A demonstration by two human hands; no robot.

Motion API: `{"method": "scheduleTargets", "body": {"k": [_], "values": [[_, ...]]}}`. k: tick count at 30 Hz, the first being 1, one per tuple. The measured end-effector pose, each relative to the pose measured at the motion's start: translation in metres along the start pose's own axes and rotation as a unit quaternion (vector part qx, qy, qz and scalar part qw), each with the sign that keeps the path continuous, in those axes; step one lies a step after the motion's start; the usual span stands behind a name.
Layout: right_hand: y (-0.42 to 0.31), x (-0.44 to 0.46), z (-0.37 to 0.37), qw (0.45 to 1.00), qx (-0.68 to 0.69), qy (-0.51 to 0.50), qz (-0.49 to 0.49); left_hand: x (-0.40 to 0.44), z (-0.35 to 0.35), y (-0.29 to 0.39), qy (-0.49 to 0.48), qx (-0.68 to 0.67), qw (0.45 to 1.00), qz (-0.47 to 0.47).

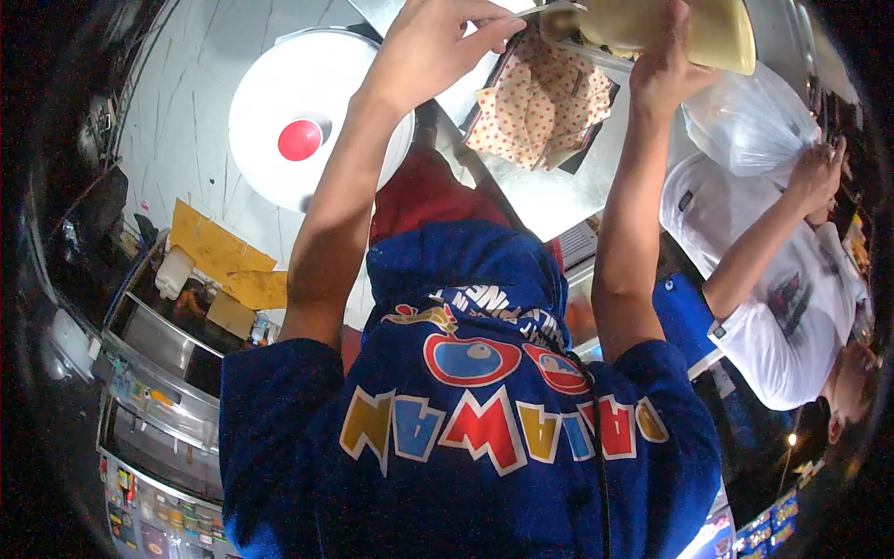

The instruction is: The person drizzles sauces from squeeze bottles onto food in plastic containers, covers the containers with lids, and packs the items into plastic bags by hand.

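My left hand (442,47) is at the top centre, its fingers pinched on a thin metal utensil (549,8) that reaches right. My right hand (666,70) grips a pale yellow container (731,37), whose near part is blurred and whose top is cut off by the frame. Below and between the two hands lies crumpled cream paper with red dots (535,107), on a dark-edged holder over the metal counter (605,172). Left of my left forearm sits a round white lid (256,102) with a red knob (299,140).
At the right, a person in a white shirt (773,289) has a hand near a translucent plastic bag (750,116), close to my right forearm. Yellow cardboard (219,247) and a pale plastic jug (174,272) are at the left, above metal shelving (163,335).
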State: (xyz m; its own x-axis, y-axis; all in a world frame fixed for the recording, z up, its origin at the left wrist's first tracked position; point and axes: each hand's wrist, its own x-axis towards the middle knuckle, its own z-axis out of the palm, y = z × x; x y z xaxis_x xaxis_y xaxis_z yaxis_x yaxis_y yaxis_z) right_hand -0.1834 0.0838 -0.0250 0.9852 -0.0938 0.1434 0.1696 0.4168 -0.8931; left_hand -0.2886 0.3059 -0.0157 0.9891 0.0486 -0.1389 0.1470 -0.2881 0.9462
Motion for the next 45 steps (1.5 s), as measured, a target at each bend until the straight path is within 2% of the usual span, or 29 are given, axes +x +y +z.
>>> {"method": "scheduleTargets", "body": {"k": [1, 7, 13, 14, 15, 17, 18, 19, 22, 26, 32, 35, 41, 45], "values": [[0.003, 0.001, -0.001, 0.979, -0.181, -0.026, -0.085, 0.000, 0.000, 0.000, 0.000, 0.003, 1.000, -0.001], [0.008, 0.002, -0.004, 0.983, -0.152, -0.033, -0.094, 0.000, -0.001, -0.004, 0.006, 0.003, 1.000, 0.028], [0.009, 0.001, -0.001, 0.982, -0.154, -0.031, -0.101, -0.003, -0.006, 0.006, -0.002, 0.008, 1.000, 0.004], [0.006, 0.000, 0.000, 1.000, 0.024, -0.002, -0.010, -0.002, -0.005, 0.004, 0.001, 0.014, 1.000, 0.002], [0.001, 0.000, 0.002, 0.976, 0.201, 0.027, 0.081, -0.001, -0.003, 0.000, 0.004, 0.020, 1.000, 0.000], [0.001, 0.001, -0.001, 0.978, 0.189, 0.022, 0.089, -0.001, -0.001, -0.002, 0.009, 0.025, 1.000, 0.003], [0.005, 0.002, -0.006, 1.000, 0.000, -0.010, 0.005, 0.000, -0.001, -0.002, 0.010, 0.024, 1.000, 0.007], [0.007, 0.002, -0.010, 0.978, -0.189, -0.042, -0.080, 0.000, -0.001, -0.001, 0.012, 0.024, 1.000, 0.012], [0.001, 0.007, -0.023, 0.992, -0.094, -0.023, -0.084, 0.000, -0.006, 0.020, -0.015, 0.041, 0.998, 0.034], [-0.016, 0.022, -0.035, 0.997, -0.027, -0.014, -0.074, 0.014, 0.010, 0.025, -0.034, -0.024, 0.997, 0.058], [-0.012, 0.022, -0.049, 0.987, -0.134, -0.024, -0.086, 0.024, 0.020, 0.025, -0.079, -0.003, 0.996, 0.031], [-0.004, 0.017, -0.046, 0.974, -0.175, -0.010, -0.141, 0.020, 0.020, 0.023, -0.060, 0.022, 0.998, 0.028], [-0.004, 0.023, -0.055, 0.966, -0.224, -0.027, -0.123, 0.019, 0.023, 0.014, -0.038, 0.034, 0.998, 0.044], [-0.008, 0.019, -0.046, 0.976, -0.193, -0.012, -0.097, 0.018, 0.025, 0.012, -0.033, 0.027, 0.998, 0.049]]}}
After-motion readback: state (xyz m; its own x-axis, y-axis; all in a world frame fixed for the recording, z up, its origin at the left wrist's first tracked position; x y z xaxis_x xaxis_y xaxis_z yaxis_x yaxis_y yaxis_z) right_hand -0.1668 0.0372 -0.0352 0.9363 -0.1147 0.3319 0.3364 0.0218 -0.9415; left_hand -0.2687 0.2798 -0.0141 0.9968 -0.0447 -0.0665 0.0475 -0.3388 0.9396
